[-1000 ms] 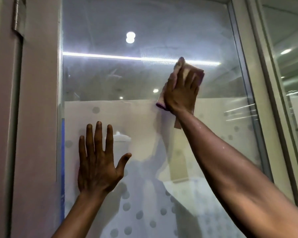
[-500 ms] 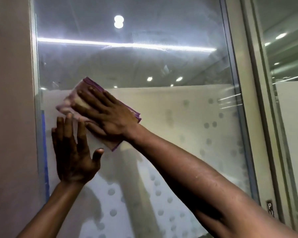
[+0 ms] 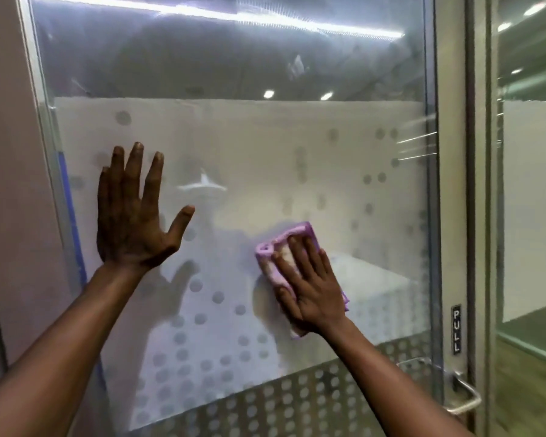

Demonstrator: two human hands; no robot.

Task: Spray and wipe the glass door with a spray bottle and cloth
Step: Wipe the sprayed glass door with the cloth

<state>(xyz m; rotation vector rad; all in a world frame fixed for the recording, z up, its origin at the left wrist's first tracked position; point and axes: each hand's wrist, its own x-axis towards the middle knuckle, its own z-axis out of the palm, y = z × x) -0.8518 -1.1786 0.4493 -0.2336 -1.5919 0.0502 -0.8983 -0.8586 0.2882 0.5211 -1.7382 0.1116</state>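
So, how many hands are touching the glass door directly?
1. The left hand lies flat on the glass door, left of centre. The right hand presses the purple cloth instead.

Two bare hands show: one left hand point(image 3: 133, 216) and one right hand point(image 3: 309, 288). There is one folded purple cloth point(image 3: 275, 257), one frosted, dot-patterned glass door point(image 3: 297, 152), one black "PULL" label point(image 3: 456, 328) at the right, and one silver metal door handle point(image 3: 464, 398) near it, lower right.
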